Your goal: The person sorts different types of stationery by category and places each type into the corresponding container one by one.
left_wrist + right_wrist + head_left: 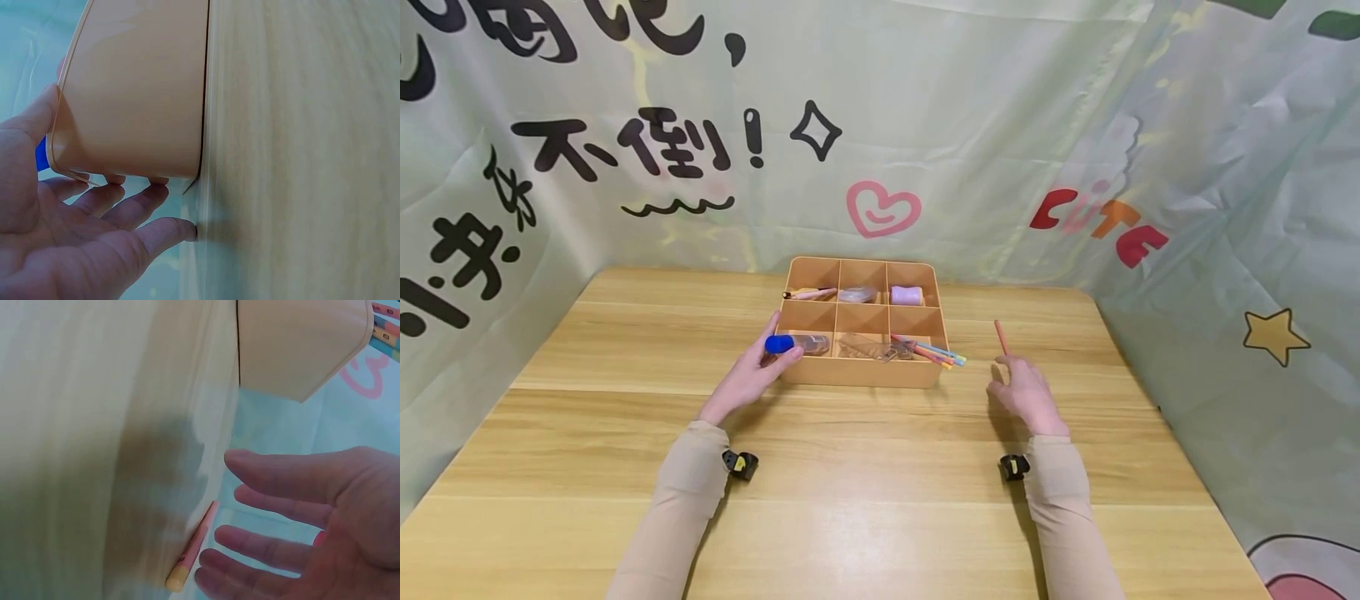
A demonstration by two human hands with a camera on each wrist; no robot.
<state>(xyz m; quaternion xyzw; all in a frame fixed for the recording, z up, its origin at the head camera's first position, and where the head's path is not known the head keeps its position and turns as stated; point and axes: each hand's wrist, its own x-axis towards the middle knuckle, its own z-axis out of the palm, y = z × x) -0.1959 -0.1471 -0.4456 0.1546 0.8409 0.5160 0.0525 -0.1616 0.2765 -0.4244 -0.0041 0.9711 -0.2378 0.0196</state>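
My left hand (752, 371) holds the front left corner of a tan six-compartment organizer (861, 372). In the left wrist view the thumb lies at the rim of the organizer (131, 94), with several fingers against its side. By that hand a clear bottle with a blue cap (780, 343) lies in the front left compartment. My right hand (1026, 392) hovers right of the organizer, its fingers apart and nothing between them. Close to those fingertips a slim pink pen with a yellow end (195, 547) lies on the table.
Several coloured pens (936, 354) stick out over the organizer's front right corner. Clear plastic items (865, 346) lie in its front middle compartment. Behind are pencils (811, 294), a clear item (857, 295) and a purple spool-like item (907, 296). Printed cloth (970, 150) hangs behind the wooden table (865, 517).
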